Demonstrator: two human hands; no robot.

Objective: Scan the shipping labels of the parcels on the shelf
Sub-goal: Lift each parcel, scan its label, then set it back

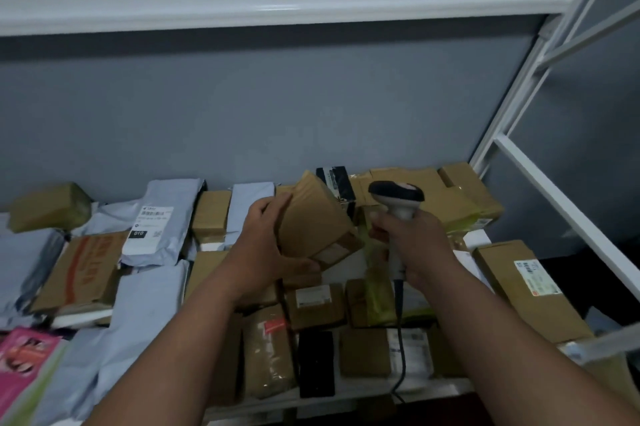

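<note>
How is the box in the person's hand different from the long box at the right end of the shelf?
The small brown box is lifted and tilted in the left hand; the long brown box lies flat on the shelf, untouched. The held one is smaller and squatter, the other long and narrow. The long box's label faces up, easy to see; the held box's label is at its lower edge. Both are plain cardboard parcels.

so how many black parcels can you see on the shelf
2. One black parcel lies flat near the front edge of the shelf, below the left hand. Another black box stands at the back wall, behind the lifted cardboard box. Others may be hidden.
</note>
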